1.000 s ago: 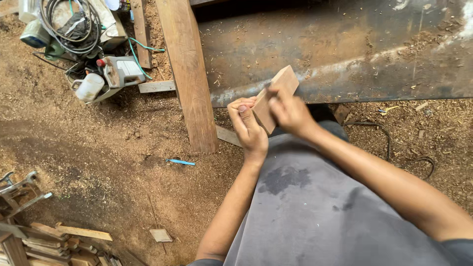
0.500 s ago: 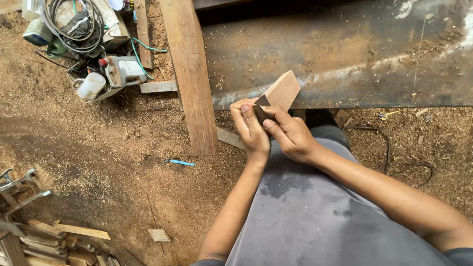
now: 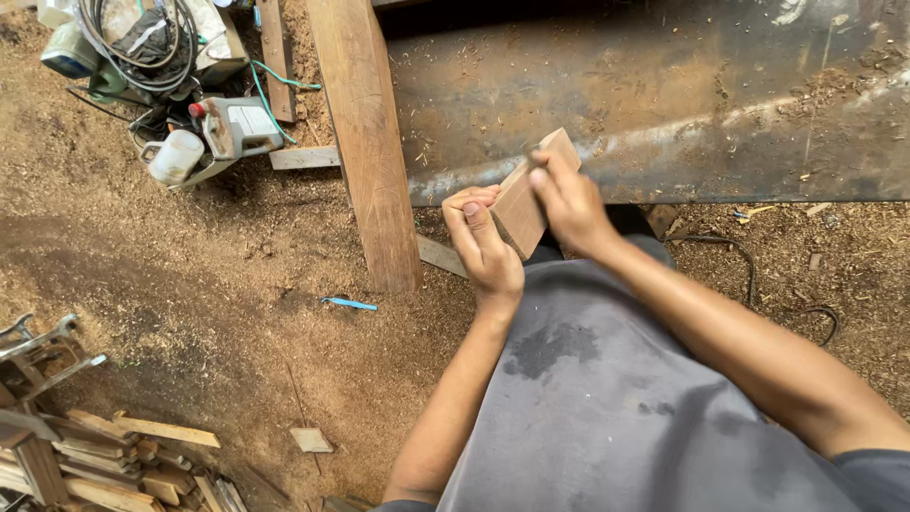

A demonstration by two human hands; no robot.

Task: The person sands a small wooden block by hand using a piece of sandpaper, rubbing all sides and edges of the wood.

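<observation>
From the head camera, your left hand [image 3: 485, 248] is closed around the lower end of a small wooden block [image 3: 527, 196], thumb laid along its face. Your right hand [image 3: 569, 201] grips the same block from the other side, fingers curled over its upper half. The block is held up, tilted, in front of your grey shirt [image 3: 616, 398], just over the near edge of the rusty metal worktop [image 3: 664, 104], which is dusted with sawdust. To your left, a long wooden plank [image 3: 365, 142] lies on the sawdust-covered floor [image 3: 190, 313]. Farther left sits a power tool [image 3: 232, 128] with coiled cables [image 3: 142, 43]. A small blue piece [image 3: 349, 303] lies near the plank's end, and stacked wood offcuts [image 3: 123, 455] sit at the lower left.
</observation>
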